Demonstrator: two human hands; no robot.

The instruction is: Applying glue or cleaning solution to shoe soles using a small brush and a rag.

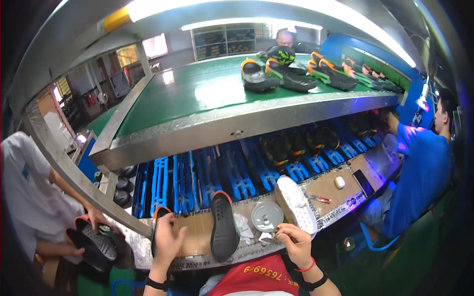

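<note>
My left hand point(168, 240) grips a dark shoe sole with an orange rim point(159, 214) that stands on edge at the workbench's near edge. My right hand point(295, 242) pinches a small thin brush-like tool point(274, 236) next to a round grey tin lid point(267, 216). Between my hands lies a black perforated sole with an orange heel point(223, 228). A white sole point(296, 203) lies to the right of the lid.
A green conveyor point(197, 93) above carries several black and orange shoes point(291, 74). Blue racks point(212, 175) run below it. A person in white on the left holds a black sole point(94, 242). A person in blue point(424, 167) sits at right. A phone point(364, 182) lies on the bench.
</note>
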